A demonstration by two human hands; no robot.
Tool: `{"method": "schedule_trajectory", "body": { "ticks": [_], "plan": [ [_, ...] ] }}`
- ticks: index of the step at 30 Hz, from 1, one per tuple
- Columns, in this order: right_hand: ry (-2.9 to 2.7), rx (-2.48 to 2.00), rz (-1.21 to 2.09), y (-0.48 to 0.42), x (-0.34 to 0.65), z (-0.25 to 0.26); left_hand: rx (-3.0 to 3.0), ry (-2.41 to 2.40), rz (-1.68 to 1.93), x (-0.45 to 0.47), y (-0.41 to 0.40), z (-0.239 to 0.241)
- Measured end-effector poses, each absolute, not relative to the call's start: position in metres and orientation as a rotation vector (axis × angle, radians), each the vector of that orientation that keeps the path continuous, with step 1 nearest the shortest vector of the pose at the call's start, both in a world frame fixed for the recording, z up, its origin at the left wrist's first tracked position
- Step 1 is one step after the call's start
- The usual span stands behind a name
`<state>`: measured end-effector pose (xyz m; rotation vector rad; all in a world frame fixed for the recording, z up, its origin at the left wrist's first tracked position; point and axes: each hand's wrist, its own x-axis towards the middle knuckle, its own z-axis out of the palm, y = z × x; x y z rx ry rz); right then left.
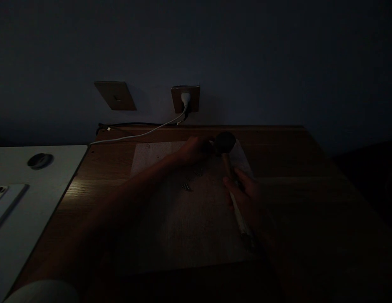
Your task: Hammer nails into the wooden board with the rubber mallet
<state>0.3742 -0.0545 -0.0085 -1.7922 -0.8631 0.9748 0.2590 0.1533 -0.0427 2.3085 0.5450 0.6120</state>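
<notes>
My right hand (244, 191) is wrapped around the pale wooden handle of a mallet (225, 143) with a dark, round head. The handle slants from the lower right up to the head, which is over the far right part of a pale board (170, 235). My left hand (191, 150) is at the board's far side, just left of the mallet head. Its fingers seem closed around something dark, too dim to name. Several small metal screws or nails (186, 186) lie on the board, with a few more small metal pieces (198, 171) nearer my left hand.
The board lies on a brown wooden table (287, 168) against a wall. A white plug (185, 99) sits in a wall socket, its white cable (135, 135) running left. A white desk (60, 168) adjoins on the left, with a phone-like object (0, 192) at its edge. Light is very dim.
</notes>
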Motion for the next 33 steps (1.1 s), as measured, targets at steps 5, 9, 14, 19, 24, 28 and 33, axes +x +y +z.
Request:
{"method": "schedule_trajectory", "body": {
  "ticks": [5, 9, 14, 19, 24, 28, 33],
  "plan": [
    [-0.892, -1.789, 0.952, -0.0561, 0.3734, -0.0063, 2.314, 0.539, 0.601, 0.258, 0.1533, -0.042],
    [-0.902, -1.784, 0.975, -0.0557, 0.3745, -0.0094, 2.315, 0.554, 0.595, 0.2585, 0.1533, -0.0411],
    [-0.868, -1.781, 0.972, -0.0551, 0.3753, -0.013, 2.282, 0.565, 0.577, 0.259, 0.1541, -0.0433],
    [-0.862, -1.771, 1.0, -0.055, 0.3745, -0.0119, 2.277, 0.566, 0.565, 0.2583, 0.1541, -0.0428],
    [-0.917, -1.79, 0.986, -0.0554, 0.3757, -0.011, 2.286, 0.575, 0.59, 0.2603, 0.153, -0.0431],
    [-0.916, -1.777, 0.976, -0.0558, 0.3772, -0.0132, 2.276, 0.593, 0.606, 0.2628, 0.1538, -0.046],
    [-0.888, -1.797, 0.971, -0.0561, 0.3776, -0.0124, 2.261, 0.567, 0.594, 0.262, 0.155, -0.0457]
  ]
}}
